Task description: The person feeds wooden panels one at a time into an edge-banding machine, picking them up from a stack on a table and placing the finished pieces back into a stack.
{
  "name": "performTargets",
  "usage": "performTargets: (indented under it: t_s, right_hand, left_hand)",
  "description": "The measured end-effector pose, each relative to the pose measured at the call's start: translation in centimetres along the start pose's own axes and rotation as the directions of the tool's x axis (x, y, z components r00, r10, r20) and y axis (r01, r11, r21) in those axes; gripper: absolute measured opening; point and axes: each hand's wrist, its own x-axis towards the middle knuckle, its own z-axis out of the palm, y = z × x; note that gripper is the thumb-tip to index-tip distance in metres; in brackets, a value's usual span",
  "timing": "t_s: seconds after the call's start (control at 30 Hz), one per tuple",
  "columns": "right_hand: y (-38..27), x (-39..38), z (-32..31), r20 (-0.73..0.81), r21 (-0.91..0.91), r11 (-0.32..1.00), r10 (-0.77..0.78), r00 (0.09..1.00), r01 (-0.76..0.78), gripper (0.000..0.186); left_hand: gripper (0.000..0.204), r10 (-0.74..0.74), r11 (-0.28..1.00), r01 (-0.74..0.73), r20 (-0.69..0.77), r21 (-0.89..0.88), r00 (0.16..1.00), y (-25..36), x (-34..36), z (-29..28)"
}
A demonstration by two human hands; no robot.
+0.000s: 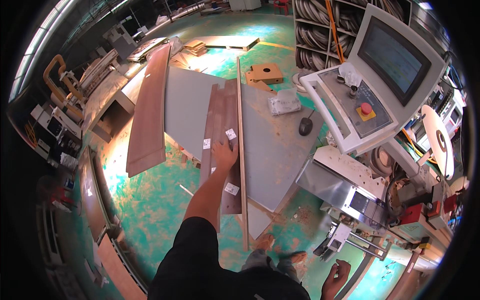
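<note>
My left hand (225, 154) rests with spread fingers on a stack of narrow brown panels (220, 115), touching the top surface. Small white labels (230, 134) are stuck on these panels, around the hand. Along their right side runs a long, thin board seen edge-on (242, 170), close to my fingers. My right hand (336, 280) hangs low at the right, below a metal bracket (336, 240). Its fingers are loosely curled, apart from the thumb, and nothing shows in them. Under the panels is a grey tabletop (272, 160).
A wide brown panel (147, 115) lies at the table's left. A black mouse (305, 126) and a plastic packet (285, 103) sit to the right. A control console (367, 95) with a red button overhangs that side. More panels (92, 195) stand at the far left.
</note>
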Motion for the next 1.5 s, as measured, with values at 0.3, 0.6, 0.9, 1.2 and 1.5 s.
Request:
performTargets:
  t_s: [0.3, 0.6, 0.9, 1.2, 1.5]
  right_hand:
    - [-4.7, -4.6, 1.6, -0.063, -0.061, 0.981, 0.18, 0.982, -0.183, 0.02]
    - [-7.9, -1.6, 5.9, -0.101, 0.102, 0.99, 0.104, 0.989, -0.094, 0.01]
    - [-11.0, 3.5, 10.6, 0.086, 0.299, 0.954, -0.003, 0.996, -0.023, 0.024]
    - [-26.2, 14.1, 15.8, 0.246, 0.371, 0.923, 0.009, 0.969, -0.103, 0.041]
    - [-10.7, 10.1, 12.1, 0.173, 0.464, 0.79, 0.363, 0.915, -0.401, 0.046]
  left_hand:
    - [0.089, 0.003, 0.998, -0.02, 0.294, 0.054, 0.956, -0.8, 3.3, -2.9]
    - [0.057, 0.081, 0.125, 0.626, 0.637, -0.77, 0.767, -8.1, 3.1, -7.3]
    - [0.066, 0.46, 0.457, 0.123, 0.352, -0.881, 0.815, -8.6, -11.5, -10.2]
    - [0.118, 0.556, 0.446, 0.158, 0.411, -0.881, 0.722, 5.4, -29.9, -20.8]
    - [0.086, 0.608, 0.415, 0.546, 0.668, -0.727, 0.428, 10.3, -31.1, -15.3]
